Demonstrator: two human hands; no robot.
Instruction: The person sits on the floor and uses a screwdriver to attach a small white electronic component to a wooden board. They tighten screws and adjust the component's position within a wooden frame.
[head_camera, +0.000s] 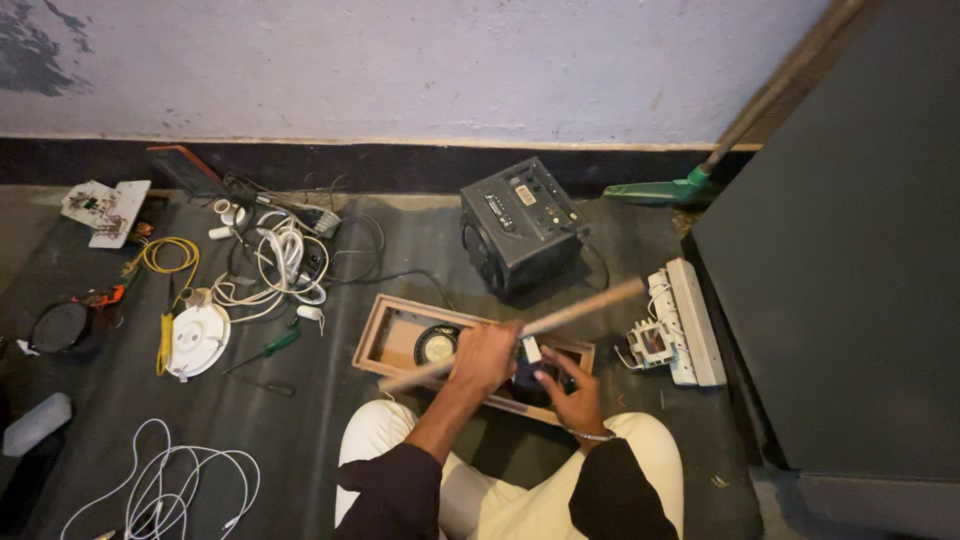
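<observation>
Hands at the open wooden box (395, 340)
Left hand (483, 355) clamped round a stick (560, 318) — right hand (568, 390) curled on a small white part (532, 350) inside.

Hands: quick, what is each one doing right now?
Left hand: closed around a wooden stick held over the open wooden box.
Right hand: fingers curled on a dark part inside the box; grip unclear.

Dark floor mat (400, 250) under open wooden box (372, 340), black speaker (520, 225), white cables (280, 265), green-handled screwdriver (268, 349).
</observation>
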